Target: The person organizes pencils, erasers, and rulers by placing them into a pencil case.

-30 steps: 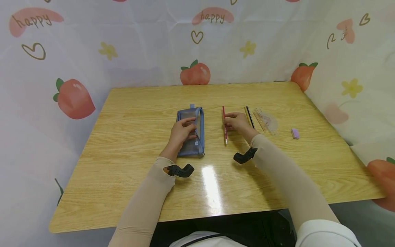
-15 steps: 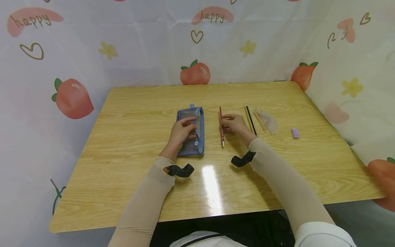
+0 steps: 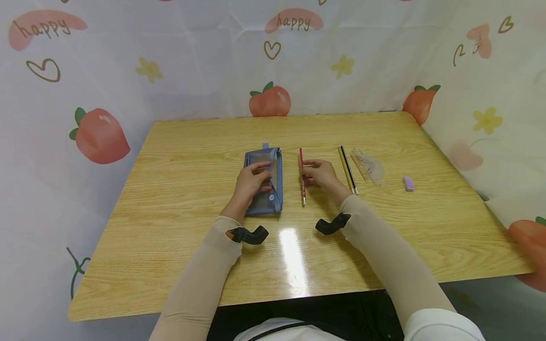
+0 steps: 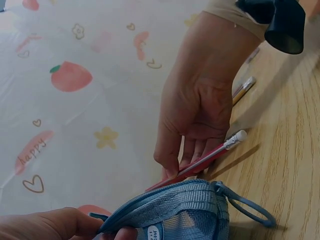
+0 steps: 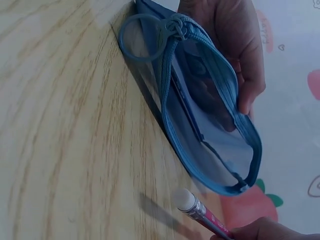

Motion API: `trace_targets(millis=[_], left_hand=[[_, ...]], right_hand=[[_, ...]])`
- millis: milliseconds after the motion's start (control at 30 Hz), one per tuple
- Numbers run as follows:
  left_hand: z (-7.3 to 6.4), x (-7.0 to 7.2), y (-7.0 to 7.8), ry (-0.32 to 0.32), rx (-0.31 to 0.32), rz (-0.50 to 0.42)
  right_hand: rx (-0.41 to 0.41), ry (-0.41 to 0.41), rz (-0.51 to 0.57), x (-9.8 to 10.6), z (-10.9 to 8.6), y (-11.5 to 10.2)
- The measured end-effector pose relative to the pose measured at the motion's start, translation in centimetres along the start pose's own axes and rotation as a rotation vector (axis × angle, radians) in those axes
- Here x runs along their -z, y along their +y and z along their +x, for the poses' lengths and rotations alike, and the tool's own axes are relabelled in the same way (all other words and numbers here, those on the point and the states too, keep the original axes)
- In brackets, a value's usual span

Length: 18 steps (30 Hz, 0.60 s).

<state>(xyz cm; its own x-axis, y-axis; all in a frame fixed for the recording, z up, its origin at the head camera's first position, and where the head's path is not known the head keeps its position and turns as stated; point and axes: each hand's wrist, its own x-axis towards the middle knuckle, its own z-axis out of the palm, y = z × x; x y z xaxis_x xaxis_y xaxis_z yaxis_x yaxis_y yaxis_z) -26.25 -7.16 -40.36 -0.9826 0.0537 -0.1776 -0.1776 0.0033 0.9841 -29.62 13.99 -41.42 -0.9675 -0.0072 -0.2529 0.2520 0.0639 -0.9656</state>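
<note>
A blue mesh pencil case (image 3: 258, 206) lies on the table with its zip undone. My left hand (image 3: 251, 182) holds its upper side, the thumb at the rim in the right wrist view, so the mouth (image 5: 256, 150) gapes. A ring pull (image 5: 121, 42) hangs at one end of the zip. Just right of the case, my right hand (image 3: 321, 175) pinches a red pencil (image 3: 304, 193) between thumb and fingers. The pencil's white eraser end (image 5: 186, 199) points toward me, close beside the case opening. In the left wrist view the pencil (image 4: 200, 164) slants just beyond the case.
Right of my right hand lie a yellow pencil (image 3: 345, 166) and a black pencil (image 3: 350, 172) side by side. Beyond them are clear plastic rulers (image 3: 370, 166) and a purple eraser (image 3: 408, 183). A patterned cloth (image 3: 204, 71) stands behind the wooden table (image 3: 179, 199).
My right hand has carried the red pencil leftward, closer to the pencil case, uncovering the lower ends of the yellow and black pencils. My left hand and the case have stayed put.
</note>
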Motion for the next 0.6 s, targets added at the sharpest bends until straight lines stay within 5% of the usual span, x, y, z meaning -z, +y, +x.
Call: trace_targets(millis=[600], left_hand=[[0.05,-0.06,-0.1,0.009,-0.006,-0.003]], right_hand=[[0.014,-0.001,0.015,-0.72,-0.33,0.35]])
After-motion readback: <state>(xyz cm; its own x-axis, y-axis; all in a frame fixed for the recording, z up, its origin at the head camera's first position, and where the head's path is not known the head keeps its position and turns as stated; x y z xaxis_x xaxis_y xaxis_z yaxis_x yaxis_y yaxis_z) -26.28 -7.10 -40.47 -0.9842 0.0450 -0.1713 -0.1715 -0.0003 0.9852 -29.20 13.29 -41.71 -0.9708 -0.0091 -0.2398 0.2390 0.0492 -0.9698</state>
